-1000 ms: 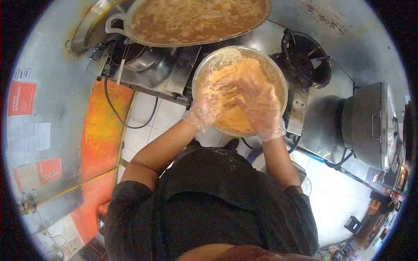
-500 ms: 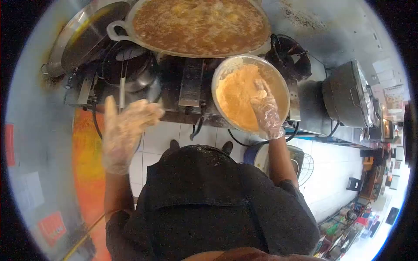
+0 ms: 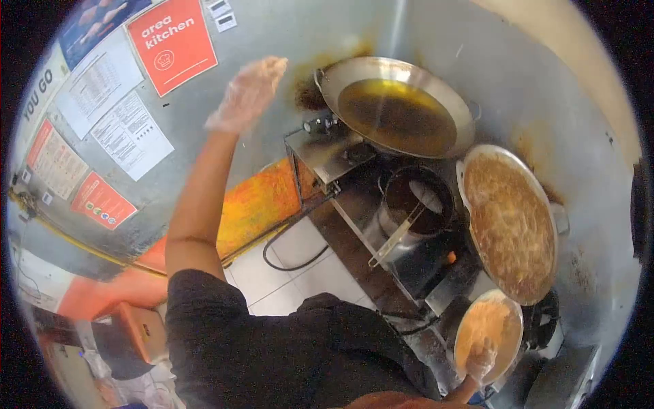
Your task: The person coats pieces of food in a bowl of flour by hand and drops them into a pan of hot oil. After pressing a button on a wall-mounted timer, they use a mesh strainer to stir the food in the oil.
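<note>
My left hand (image 3: 246, 93), in a clear plastic glove, is raised in the air near the metal wall, fingers loosely apart and holding nothing. My right hand (image 3: 481, 358), also gloved, rests in a clear bowl (image 3: 465, 330) of orange-yellow floury mix at the lower right. Whether it grips any of the mix is hidden. A wide wok of bubbling brown oil and food (image 3: 511, 225) sits just beyond the bowl. A second wok of dark clear oil (image 3: 397, 108) stands further along the stove.
A dark pot with a long-handled utensil (image 3: 415, 202) sits between the woks on the steel stove. A black hose (image 3: 293, 255) loops over the white floor tiles. Red and white posters (image 3: 170, 42) hang on the wall. An orange panel (image 3: 262, 204) runs below.
My view has swung far to the left. My left hand left the bowl and rose up and outward toward the wall. My right hand stays in the bowl.
</note>
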Tool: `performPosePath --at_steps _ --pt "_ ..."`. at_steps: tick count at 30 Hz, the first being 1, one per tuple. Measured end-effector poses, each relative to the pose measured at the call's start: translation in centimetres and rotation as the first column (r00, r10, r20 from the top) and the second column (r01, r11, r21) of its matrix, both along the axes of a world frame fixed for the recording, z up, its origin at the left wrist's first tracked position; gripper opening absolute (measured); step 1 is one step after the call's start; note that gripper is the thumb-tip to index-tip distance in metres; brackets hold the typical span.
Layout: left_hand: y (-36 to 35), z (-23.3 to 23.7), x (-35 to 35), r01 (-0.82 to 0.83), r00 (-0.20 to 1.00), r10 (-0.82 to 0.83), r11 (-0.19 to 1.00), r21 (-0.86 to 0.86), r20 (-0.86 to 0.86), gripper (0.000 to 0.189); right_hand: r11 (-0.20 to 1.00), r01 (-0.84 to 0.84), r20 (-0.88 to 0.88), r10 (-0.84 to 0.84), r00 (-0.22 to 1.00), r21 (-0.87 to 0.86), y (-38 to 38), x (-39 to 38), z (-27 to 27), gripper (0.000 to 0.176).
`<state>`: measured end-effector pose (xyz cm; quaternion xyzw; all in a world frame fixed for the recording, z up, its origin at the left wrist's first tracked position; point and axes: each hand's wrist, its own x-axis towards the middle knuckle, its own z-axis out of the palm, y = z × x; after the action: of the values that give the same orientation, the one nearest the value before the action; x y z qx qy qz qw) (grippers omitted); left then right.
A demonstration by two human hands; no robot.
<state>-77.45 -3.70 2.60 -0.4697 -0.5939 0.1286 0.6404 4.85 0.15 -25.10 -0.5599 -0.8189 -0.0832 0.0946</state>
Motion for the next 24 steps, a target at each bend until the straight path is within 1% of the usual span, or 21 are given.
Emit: performPosePath --at_steps 1,2,3,4,5,6,7,8,9,10,11,12,14,15,16,18,19,20,21,23,24 --pt "0.9 1.6 -2.7 0.020 0.987 -0.028 0.998 0.052 0.156 0.033 1.000 0.023 -0.027 -0.023 0.999 0.009 -0.2 -1.3 0.9 0.041" --pt "1.9 3.2 -5.4 0.036 0.952 -0.069 0.993 0.117 0.297 0.027 0.992 0.122 -0.080 -0.124 0.989 -0.023 -0.2 -2.3 1.9 0.040" --pt "2.6 5.0 -7.6 0.005 0.910 -0.076 0.985 0.173 0.408 0.020 0.974 0.219 -0.130 -0.225 0.966 -0.060 0.1 -3.0 2.4 0.039" --pt "4.8 5.2 -12.3 -0.220 0.972 0.169 0.896 0.385 0.164 0.021 0.975 0.218 -0.139 -0.222 0.965 -0.045 0.8 -2.7 1.8 0.039" --pt "5.3 6.3 -15.4 -0.294 0.949 0.309 0.813 0.503 0.054 0.021 0.985 0.173 -0.108 -0.169 0.980 0.026 1.2 -1.6 1.0 0.040" --pt "5.8 7.4 -18.3 -0.345 0.892 0.452 0.701 0.624 -0.015 0.022 0.988 0.126 -0.069 -0.120 0.990 0.093 1.3 -0.7 0.3 0.041" --pt "4.7 10.5 -19.5 -0.321 0.947 0.277 0.860 0.397 0.165 0.024 0.986 0.129 -0.073 -0.122 0.990 0.108 1.3 -0.3 -0.2 0.041" --pt "4.2 12.4 -21.1 -0.203 0.918 0.130 0.966 0.162 0.374 0.026 0.979 0.134 -0.103 -0.119 0.988 0.153 0.8 -0.7 0.5 0.041" --pt "4.5 13.3 -22.5 -0.197 0.920 0.121 0.965 0.173 0.372 0.026 0.970 0.141 -0.136 -0.116 0.984 0.197 0.4 -0.5 0.5 0.040" --pt "5.2 13.9 -24.5 -0.233 0.911 0.125 0.942 0.241 0.393 0.027 0.967 0.148 -0.141 -0.121 0.983 0.206 0.2 -0.6 0.8 0.040" --pt "5.6 14.4 -26.2 -0.269 0.902 0.127 0.913 0.306 0.414 0.028 0.962 0.218 -0.126 -0.199 0.972 0.162 -0.1 -0.6 0.9 0.039" --pt "5.4 14.5 -27.6 -0.261 0.904 0.118 0.913 0.313 0.410 0.028 0.950 0.289 -0.106 -0.277 0.955 0.116 -0.3 -0.8 0.9 0.038" --pt "5.3 14.8 -29.9 -0.214 0.931 0.077 0.908 0.361 0.358 0.029 0.947 0.287 -0.101 -0.274 0.956 0.143 -0.5 -0.5 0.4 0.038" --pt "5.7 15.1 -29.3 -0.206 0.932 0.070 0.909 0.362 0.355 0.029 0.946 0.276 -0.092 -0.264 0.960 0.167 -0.4 0.3 -0.1 0.038" --pt "5.8 15.3 -28.6 -0.271 0.897 0.098 0.891 0.363 0.431 0.030 0.946 0.265 -0.080 -0.254 0.964 0.187 -0.4 1.0 -0.6 0.038" --pt "5.9 15.2 -27.2 -0.332 0.855 0.122 0.875 0.352 0.504 0.030 0.945 0.238 -0.052 -0.232 0.971 0.222 -0.9 1.3 -0.8 0.038" --pt "5.9 15.1 -26.5 -0.352 0.846 0.141 0.872 0.340 0.514 0.030 0.946 0.242 -0.051 -0.237 0.970 0.216 -1.3 0.9 -0.4 0.038" --pt "6.0 15.0 -26.2 -0.373 0.836 0.162 0.868 0.328 0.524 0.030 0.946 0.243 -0.063 -0.235 0.970 0.214 -1.6 -0.6 1.0 0.038" --pt "6.2 14.9 -26.9 -0.372 0.838 0.164 0.870 0.323 0.521 0.030 0.947 0.242 -0.076 -0.231 0.970 0.211 -1.9 -1.6 1.7 0.038" --pt "6.2 15.1 -27.5 -0.422 0.830 0.258 0.871 0.253 0.495 0.029 0.946 0.233 -0.057 -0.226 0.973 0.225 -1.2 -0.1 0.1 0.039" --pt "6.0 15.2 -27.3 -0.420 0.832 0.258 0.872 0.253 0.491 0.029 0.944 0.223 -0.036 -0.221 0.975 0.243 -1.0 0.6 -0.9 0.039"
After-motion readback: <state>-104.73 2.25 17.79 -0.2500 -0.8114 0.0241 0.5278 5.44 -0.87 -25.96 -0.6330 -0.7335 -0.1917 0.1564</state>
